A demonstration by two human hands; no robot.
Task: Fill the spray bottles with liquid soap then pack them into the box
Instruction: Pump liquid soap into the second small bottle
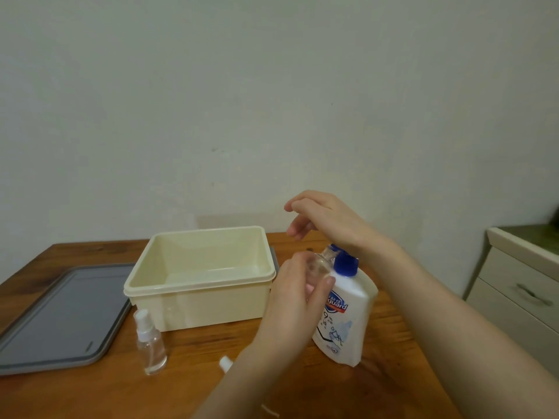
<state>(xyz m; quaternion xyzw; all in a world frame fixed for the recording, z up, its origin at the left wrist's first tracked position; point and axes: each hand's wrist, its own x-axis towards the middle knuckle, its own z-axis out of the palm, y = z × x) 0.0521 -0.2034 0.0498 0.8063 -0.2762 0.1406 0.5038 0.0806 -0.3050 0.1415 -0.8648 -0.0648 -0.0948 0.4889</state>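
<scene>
My left hand grips a small clear spray bottle with its top off, held tilted against the blue pump of a white liquid soap bottle. My right hand rests with its palm on top of the pump, fingers spread and relaxed. A second clear spray bottle with a white cap stands upright in front of the cream box, which holds nothing. A small white spray top lies on the table, partly hidden by my left forearm.
A grey lid lies flat left of the box on the wooden table. A cream drawer cabinet stands to the right, and a plain wall rises behind the table.
</scene>
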